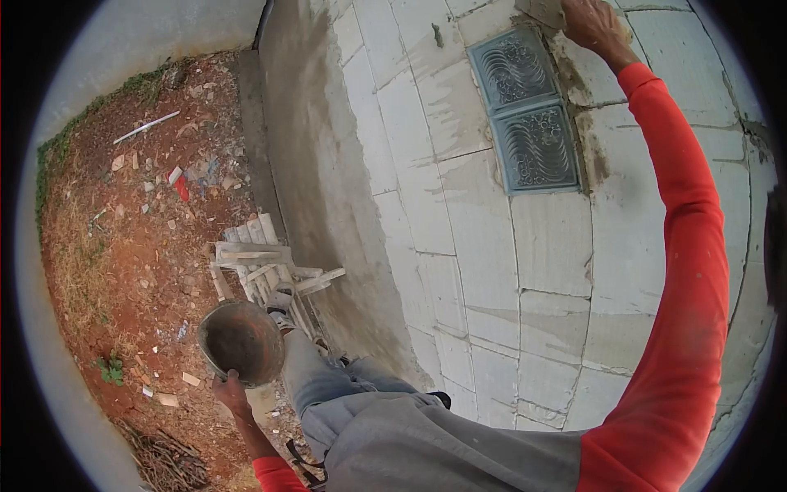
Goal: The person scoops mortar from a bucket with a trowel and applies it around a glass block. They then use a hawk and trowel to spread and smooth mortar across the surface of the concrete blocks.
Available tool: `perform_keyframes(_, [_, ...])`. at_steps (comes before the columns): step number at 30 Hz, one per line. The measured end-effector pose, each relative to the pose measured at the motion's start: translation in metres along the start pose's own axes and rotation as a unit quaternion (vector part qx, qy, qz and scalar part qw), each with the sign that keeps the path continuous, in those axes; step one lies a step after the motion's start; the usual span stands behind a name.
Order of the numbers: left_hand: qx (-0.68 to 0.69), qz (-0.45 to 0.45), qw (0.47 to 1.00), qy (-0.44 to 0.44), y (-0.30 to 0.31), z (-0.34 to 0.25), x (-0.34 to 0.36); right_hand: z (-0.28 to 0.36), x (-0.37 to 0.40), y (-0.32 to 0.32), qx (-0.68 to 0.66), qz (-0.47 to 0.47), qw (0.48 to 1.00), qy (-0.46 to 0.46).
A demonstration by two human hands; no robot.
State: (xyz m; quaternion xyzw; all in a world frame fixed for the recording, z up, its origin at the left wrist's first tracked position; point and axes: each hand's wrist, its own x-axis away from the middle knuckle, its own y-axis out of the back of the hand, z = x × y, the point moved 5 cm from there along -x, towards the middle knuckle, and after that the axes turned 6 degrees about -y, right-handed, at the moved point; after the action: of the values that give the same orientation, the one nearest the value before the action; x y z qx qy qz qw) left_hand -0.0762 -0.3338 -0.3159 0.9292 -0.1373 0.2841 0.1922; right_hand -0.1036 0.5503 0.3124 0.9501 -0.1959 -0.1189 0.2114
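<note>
Right hand (592,26) has its fingers curled round a flat trowel (543,11), up on the block wall (553,246) just beside the patterned glass blocks (537,148). I'd guess it's light and stiff, best held at the handle. Left hand (232,391) grips the bowl (271,328) by its rim; dark inside, can't tell how much mix it holds.

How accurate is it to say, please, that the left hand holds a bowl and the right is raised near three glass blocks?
The number is wrong: the head view shows two glass blocks, not three. The left hand holds a bowl, and the right hand is raised near the blocks.
</note>
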Motion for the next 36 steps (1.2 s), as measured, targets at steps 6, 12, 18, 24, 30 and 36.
perform_keyframes(6, [-0.028,0.014,0.999,-0.013,-0.019,-0.013,-0.010,-0.003,0.015,0.035,0.032,0.005,0.999,0.002])
perform_keyframes(12, [0.007,-0.003,1.000,-0.020,-0.030,-0.018,-0.007,-0.018,0.082,0.058,-0.002,0.007,0.999,0.053])
perform_keyframes(18, [-0.030,0.015,0.999,-0.016,-0.027,-0.023,-0.020,-0.007,0.085,0.036,-0.039,-0.015,0.998,0.039])
perform_keyframes(24, [-0.011,0.005,0.999,-0.044,-0.032,-0.023,-0.018,0.009,0.129,0.060,-0.056,0.009,0.998,0.005])
perform_keyframes(30, [-0.072,0.020,0.996,-0.048,-0.042,-0.064,-0.021,0.021,0.046,0.023,-0.012,0.034,0.998,-0.052])
perform_keyframes(36, [-0.038,0.006,0.995,-0.087,-0.037,-0.056,-0.010,0.038,0.031,0.017,-0.040,-0.104,0.992,0.054])
